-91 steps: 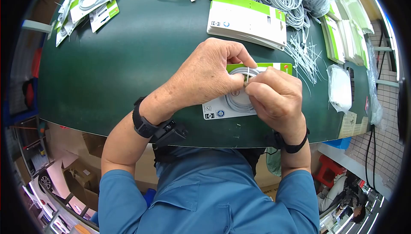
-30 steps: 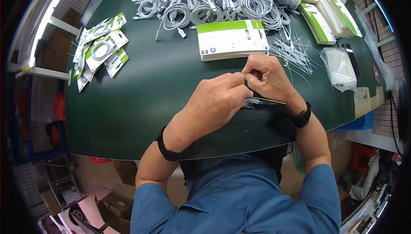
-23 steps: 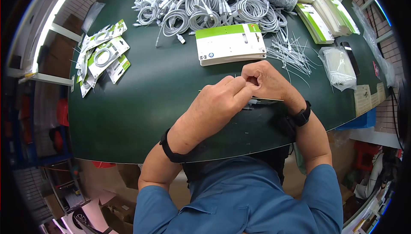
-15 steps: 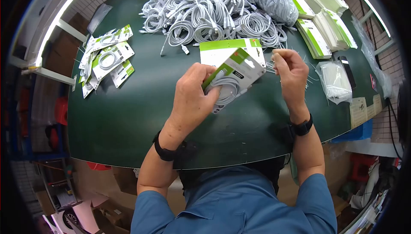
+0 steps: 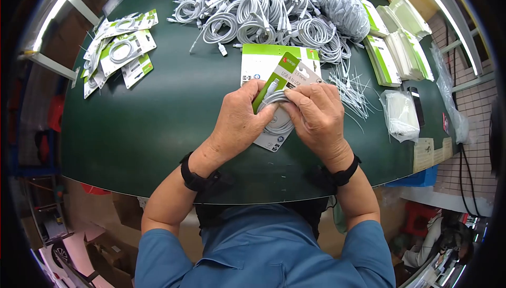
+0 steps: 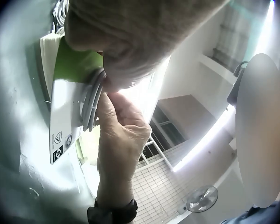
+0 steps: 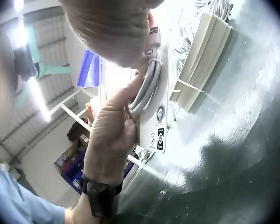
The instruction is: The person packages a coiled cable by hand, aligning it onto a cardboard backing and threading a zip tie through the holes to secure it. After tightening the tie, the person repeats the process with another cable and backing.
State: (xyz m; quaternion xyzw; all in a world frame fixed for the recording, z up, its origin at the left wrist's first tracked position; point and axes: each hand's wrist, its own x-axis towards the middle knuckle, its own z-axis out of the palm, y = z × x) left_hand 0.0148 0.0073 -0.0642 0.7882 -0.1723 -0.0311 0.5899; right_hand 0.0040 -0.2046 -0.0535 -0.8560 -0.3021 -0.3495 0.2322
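Observation:
A green and white card point(image 5: 272, 141) with a coiled grey cable point(image 5: 280, 124) on its front is held tilted above the table in the head view. My left hand point(image 5: 237, 116) grips the card's left edge, thumb on the coil. My right hand point(image 5: 319, 117) pinches at the coil's upper right side. The right wrist view shows the cable's USB plug point(image 7: 154, 38) and a thin tie point(image 7: 189, 85) sticking out beside the card. In the left wrist view the coil point(image 6: 90, 100) stands off the card point(image 6: 65, 105). The fingertips partly hide the coil's top.
Behind the card lies a stack of cards point(image 5: 253, 62), with a heap of coiled cables point(image 5: 253, 3) beyond. Loose ties point(image 5: 354, 94), a bag point(image 5: 399, 115), a phone point(image 5: 415, 106) and more card stacks point(image 5: 383, 62) are at the right. Carded cables point(image 5: 120, 50) lie at the left.
Since half a second ago, my right hand has moved left from beside the loose ties onto the coil. Earlier both hands were together over a card held nearly edge-on.

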